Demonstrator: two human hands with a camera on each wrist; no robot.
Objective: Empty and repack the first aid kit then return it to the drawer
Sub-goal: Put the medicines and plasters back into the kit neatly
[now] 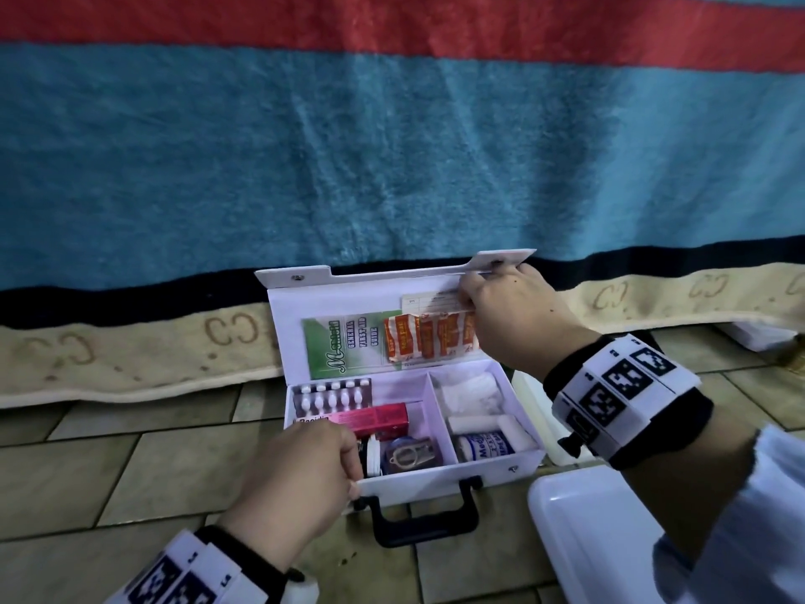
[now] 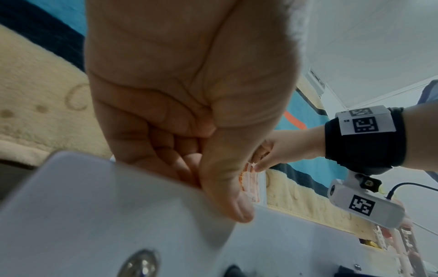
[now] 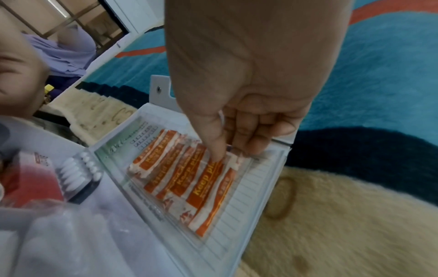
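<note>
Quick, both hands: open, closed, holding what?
Left hand: closed, gripping the front wall of the first aid kit.
Right hand: closed, pinching the orange plasters in the open lid.

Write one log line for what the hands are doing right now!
kit: open | left hand: grips front edge | right hand: reaches plasters in lid | phase: emptying
</note>
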